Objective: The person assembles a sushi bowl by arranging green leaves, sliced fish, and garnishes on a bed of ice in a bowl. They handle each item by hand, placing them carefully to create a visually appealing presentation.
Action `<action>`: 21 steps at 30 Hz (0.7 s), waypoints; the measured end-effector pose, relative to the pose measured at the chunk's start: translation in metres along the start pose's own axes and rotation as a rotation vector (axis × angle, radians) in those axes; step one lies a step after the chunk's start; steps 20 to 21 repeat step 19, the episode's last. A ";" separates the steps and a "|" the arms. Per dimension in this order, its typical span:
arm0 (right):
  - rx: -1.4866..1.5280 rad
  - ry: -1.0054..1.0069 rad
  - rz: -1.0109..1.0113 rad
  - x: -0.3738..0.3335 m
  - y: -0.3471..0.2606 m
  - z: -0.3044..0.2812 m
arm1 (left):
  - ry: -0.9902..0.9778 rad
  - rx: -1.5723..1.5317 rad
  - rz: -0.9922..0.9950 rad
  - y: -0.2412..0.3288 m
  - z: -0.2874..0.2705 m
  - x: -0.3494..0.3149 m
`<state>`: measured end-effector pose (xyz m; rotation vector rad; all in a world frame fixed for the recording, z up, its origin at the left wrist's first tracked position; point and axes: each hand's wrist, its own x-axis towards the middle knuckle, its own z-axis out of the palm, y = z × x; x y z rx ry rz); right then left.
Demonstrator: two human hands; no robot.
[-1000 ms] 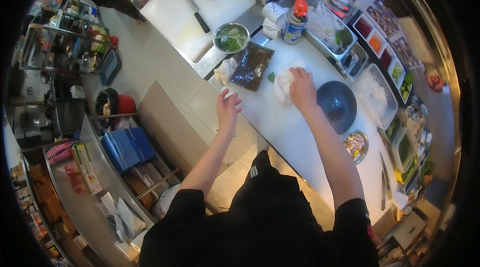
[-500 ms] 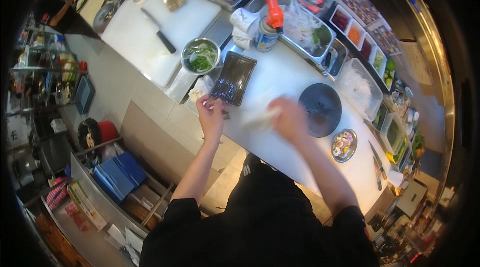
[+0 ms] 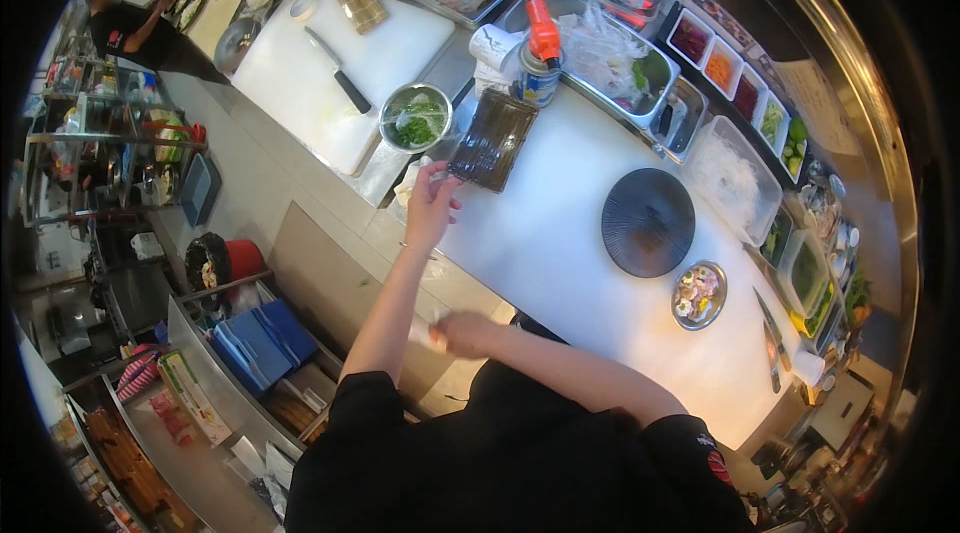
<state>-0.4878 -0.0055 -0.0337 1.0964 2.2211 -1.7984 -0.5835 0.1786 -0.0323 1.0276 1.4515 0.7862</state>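
Note:
My left hand (image 3: 430, 205) is at the near left edge of the white worktop, its fingers apart and close to the corner of a brown rectangular plate (image 3: 492, 141). Whether the fingertips touch the plate I cannot tell. A crumpled white cloth (image 3: 404, 185) lies partly behind that hand. My right hand (image 3: 468, 335) is drawn across in front of my body, past the worktop's edge. Motion blurs its fingers, and anything in them is hidden. On the worktop sit a dark round plate (image 3: 648, 218) and a small metal bowl (image 3: 699, 295) of chopped pieces.
A metal bowl of greens (image 3: 416, 119) stands beside a cutting board (image 3: 270, 73) carrying a knife (image 3: 338, 71). A red-headed gas torch (image 3: 540, 73) rises behind the brown plate. More knives (image 3: 772, 343) lie far right. A co-worker (image 3: 130, 28) stands at far left.
My right hand has swept left and toward me, off the worktop; the white cloth seen in it no longer shows. Green bits at the edge are gone. My left hand's fingers have spread.

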 end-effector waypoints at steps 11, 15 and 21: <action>-0.045 1.069 0.011 -0.225 0.061 -0.053 | 0.031 0.244 0.207 0.019 0.037 -0.067; 0.758 0.820 0.390 -0.349 0.122 0.149 | -0.328 0.277 0.203 0.003 0.084 -0.137; 0.734 1.185 1.201 -0.437 0.166 0.378 | -0.519 0.312 0.100 -0.007 0.133 -0.220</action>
